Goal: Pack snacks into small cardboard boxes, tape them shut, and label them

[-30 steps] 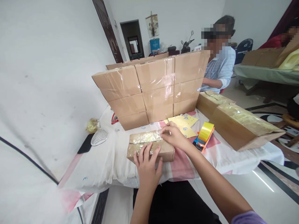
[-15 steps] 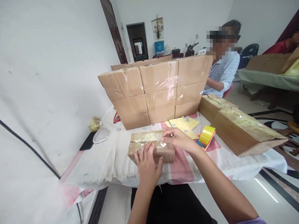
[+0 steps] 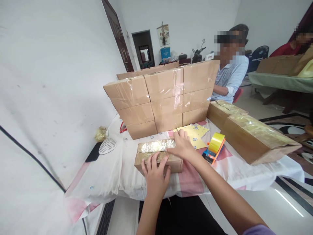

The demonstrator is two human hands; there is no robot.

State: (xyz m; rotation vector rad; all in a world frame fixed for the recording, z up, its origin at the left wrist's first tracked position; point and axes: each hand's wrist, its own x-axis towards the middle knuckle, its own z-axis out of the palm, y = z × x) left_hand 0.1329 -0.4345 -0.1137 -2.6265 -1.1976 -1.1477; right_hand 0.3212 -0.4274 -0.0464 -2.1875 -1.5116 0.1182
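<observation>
A small cardboard box (image 3: 174, 164) lies on the table in front of me, clear shiny tape along its top. My left hand (image 3: 156, 169) rests on its near side, fingers spread over the top edge and thumb against the front. At the right end, my right hand (image 3: 183, 145) is curled over the box, thumb on the top and fingers toward the far edge; their tips are partly hidden. Right of my hands stands a tape dispenser (image 3: 214, 148) with a yellowish roll. Yellow patterned sheets (image 3: 199, 134) lie behind the right hand.
Taped cardboard boxes (image 3: 166, 98) are stacked at the back of the table. Long boxes (image 3: 256, 140) line the right side. A white perforated mesh piece (image 3: 107, 146) and a black flat object (image 3: 94, 152) lie left by the wall. A person (image 3: 230, 71) sits beyond the stack.
My right hand has gone from a pinch at the tape on top to lying over the box's right end, slightly farther back. My left hand stays on the near side. The view shifted slightly.
</observation>
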